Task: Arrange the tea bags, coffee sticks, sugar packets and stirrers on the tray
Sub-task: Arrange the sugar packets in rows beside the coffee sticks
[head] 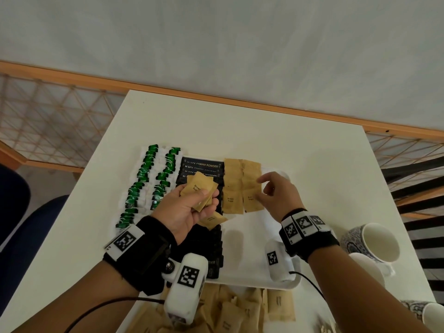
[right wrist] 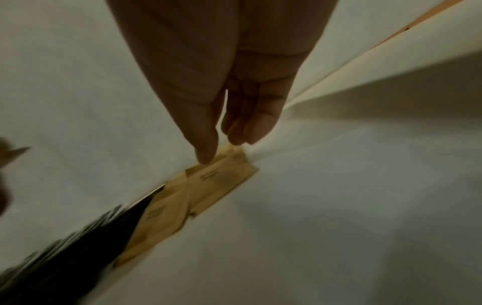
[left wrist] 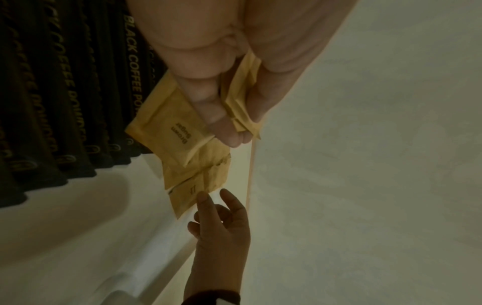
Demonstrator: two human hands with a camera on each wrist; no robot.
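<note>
A white table (head: 300, 145) stands against a pale wall with a wooden rail, and a white tray (head: 254, 275) lies on it in front of the person. On the tray, from left to right, run two rows of green-and-white tea bags (head: 144, 179), a row of black coffee sticks (head: 204, 164) printed "BLACK COFFEE POWDER", and two overlapping rows of brown sugar packets (head: 241, 186). The left hand (head: 185, 210) hovers above the coffee sticks, palm up, its thumb and curled fingers gripping a small fan of loose sugar packets (head: 199, 188); the left wrist view shows the thumb pressed across a packet marked "Brown Sugar" (left wrist: 172, 128). The right hand (head: 278, 193) hangs over the right-hand sugar row, fingers loosely bent and narrow, with thumb and forefinger near the packets' right edge; whether they touch the packets I cannot tell, and the right wrist view is blurred. A heap of spare sugar packets (head: 242, 311) lies on the table just nearer than the tray. Two patterned cups (head: 374, 241) stand at the table's right edge, well apart from the tray.
</note>
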